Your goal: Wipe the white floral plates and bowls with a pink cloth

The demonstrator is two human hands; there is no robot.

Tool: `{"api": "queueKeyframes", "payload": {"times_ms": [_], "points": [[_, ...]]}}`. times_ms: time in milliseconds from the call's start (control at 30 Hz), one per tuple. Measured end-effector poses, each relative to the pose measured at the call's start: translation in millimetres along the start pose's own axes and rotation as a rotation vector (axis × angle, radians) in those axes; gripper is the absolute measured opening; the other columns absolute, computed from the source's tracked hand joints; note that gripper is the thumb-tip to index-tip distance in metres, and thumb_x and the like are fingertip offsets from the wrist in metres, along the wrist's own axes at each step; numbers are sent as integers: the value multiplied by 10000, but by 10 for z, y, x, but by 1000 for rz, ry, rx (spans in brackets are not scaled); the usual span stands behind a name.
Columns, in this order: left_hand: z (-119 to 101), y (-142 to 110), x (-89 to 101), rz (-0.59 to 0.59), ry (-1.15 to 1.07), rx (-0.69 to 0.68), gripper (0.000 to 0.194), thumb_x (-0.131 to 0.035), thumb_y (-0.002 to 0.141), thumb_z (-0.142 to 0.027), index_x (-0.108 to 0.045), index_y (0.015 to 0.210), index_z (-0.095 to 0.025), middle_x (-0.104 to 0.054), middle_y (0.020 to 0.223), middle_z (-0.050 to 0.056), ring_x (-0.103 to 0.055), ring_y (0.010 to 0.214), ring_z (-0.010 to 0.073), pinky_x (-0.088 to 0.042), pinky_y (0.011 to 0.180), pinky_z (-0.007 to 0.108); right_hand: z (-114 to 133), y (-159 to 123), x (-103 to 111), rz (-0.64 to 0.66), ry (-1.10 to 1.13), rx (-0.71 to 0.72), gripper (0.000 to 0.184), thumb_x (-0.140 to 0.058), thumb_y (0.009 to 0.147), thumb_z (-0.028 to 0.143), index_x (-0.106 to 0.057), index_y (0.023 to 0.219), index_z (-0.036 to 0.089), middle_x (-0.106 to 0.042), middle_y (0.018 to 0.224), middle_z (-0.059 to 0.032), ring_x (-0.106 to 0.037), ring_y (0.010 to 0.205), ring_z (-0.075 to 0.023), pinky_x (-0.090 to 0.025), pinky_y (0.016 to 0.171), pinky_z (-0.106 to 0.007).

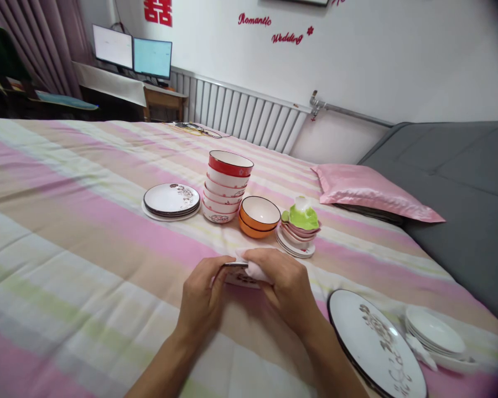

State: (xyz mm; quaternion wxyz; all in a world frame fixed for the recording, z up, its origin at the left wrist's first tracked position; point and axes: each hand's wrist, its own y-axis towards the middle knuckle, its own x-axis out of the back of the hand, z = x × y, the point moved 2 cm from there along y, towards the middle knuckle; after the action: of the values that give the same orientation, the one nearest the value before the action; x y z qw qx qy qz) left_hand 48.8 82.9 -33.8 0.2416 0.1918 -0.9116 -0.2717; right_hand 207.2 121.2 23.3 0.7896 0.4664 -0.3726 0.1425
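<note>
The person's left hand (201,287) grips a dark-rimmed, brown-patterned white dish (241,279); the right hand (285,282) pinches a white cloth (256,271) over its rim, near orange, white-lined bowls (257,226).

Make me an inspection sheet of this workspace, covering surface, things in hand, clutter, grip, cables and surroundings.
Surface: striped bedspread, lightly wrinkled.
Things in hand: dark-rimmed patterned dish, partly hidden; white cloth, perhaps tissue.
Clutter: beyond the hands, floral plates, red-and-white bowls, orange bowls and a green leaf-shaped dish on a stack; lower right, large floral plate and white dishes.
Grip: left hand holds the dish's edge; right hand holds the cloth against it.
Cables: loose cables on the bed's far edge.
Surroundings: two monitors, radiator, pink pillow, grey headboard.
</note>
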Motion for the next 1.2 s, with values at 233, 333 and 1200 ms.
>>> {"api": "queueKeyframes", "payload": {"times_ms": [233, 333, 1200], "points": [[49, 18, 14, -32, -65, 198, 240, -466, 897, -329, -646, 979, -193, -684, 942, 36, -615, 891, 162, -461, 783, 253, -196, -28, -36, -41, 184, -116, 302, -548, 825, 127, -579, 1100, 246, -676, 1037, -15, -622, 940, -156, -462, 810, -251], [51, 33, 19, -63, -84, 244, 244, -472, 889, -352, -646, 963, -198, -685, 907, 26, -609, 854, 164, -456, 754, 248, -269, -42, -72, -81, 268, -181, 263, -562, 829, 172, -590, 1081, 241, -672, 1040, -23, -624, 936, -159, -467, 809, -252], [270, 12, 86, -287, -324, 571, 307, -511, 844, -453, -589, 968, -184, -642, 848, 12, -578, 780, 159, -455, 703, 252, -550, -136, -539, -141, 631, -554, 289, -569, 837, 372, -579, 1041, 167, -666, 906, -36, -611, 815, -159, -494, 740, -274]]}}
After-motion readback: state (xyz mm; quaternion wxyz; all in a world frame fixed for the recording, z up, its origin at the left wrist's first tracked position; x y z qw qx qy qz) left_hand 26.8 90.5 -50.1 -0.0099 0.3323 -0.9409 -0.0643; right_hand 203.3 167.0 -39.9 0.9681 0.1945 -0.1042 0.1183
